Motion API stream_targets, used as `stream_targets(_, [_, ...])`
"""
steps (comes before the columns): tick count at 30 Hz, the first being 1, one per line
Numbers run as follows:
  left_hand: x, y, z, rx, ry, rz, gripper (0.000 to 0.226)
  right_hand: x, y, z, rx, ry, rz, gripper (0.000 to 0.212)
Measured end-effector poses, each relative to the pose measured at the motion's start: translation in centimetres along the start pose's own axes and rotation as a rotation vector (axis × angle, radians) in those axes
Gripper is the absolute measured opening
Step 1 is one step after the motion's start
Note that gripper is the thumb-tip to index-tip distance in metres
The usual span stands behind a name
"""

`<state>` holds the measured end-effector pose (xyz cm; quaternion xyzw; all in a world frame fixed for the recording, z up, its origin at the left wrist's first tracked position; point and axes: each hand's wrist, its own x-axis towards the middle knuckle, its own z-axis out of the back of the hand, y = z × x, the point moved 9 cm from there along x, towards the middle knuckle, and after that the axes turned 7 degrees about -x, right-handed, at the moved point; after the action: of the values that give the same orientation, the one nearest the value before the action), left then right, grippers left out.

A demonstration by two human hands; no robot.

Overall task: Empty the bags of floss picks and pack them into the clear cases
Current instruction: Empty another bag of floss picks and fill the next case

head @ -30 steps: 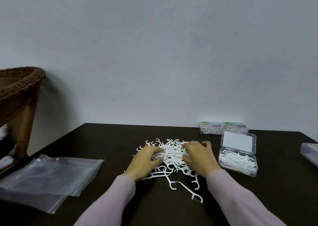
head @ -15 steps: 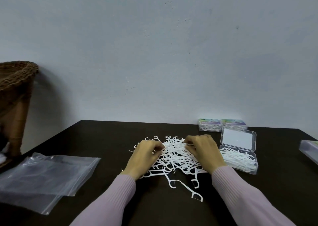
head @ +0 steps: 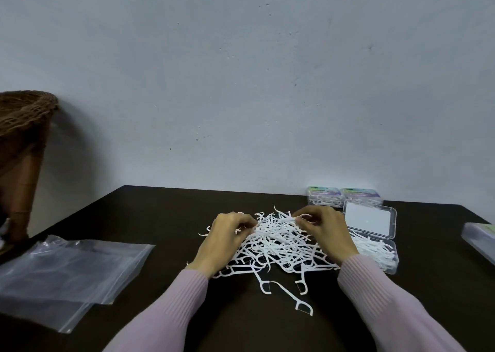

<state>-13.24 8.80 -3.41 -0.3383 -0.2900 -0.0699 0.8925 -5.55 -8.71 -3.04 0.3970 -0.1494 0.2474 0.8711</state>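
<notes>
1. A loose pile of white floss picks lies on the dark table.
2. The left hand and right hand rest on the pile, fingers curled and pinching picks from opposite sides.
3. An open clear case, partly filled with picks, sits just right of the pile.
4. Two closed cases stand behind it, near the wall.
5. Empty clear bags lie at the left.
6. A wicker basket stands at the far left.
</notes>
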Motion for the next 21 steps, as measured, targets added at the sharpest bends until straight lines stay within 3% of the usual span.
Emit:
stream_targets(9, [-0.2,0.2,1.0,-0.13,-0.076,0.031,0.015,0.1,-1.9,1.6,0.289,-0.031,-0.133,0.011])
stream_targets(15, [-0.4,0.1,1.0,-0.217,-0.095,0.043,0.016,-0.8,-3.2,4.7,0.169,-0.014,-0.086,0.013])
stream_targets(21, [-0.1,-1.9,-0.2,-0.343,-0.121,0.034,0.016,-2.4,-7.9,8.9,0.084,0.074,-0.212,0.017])
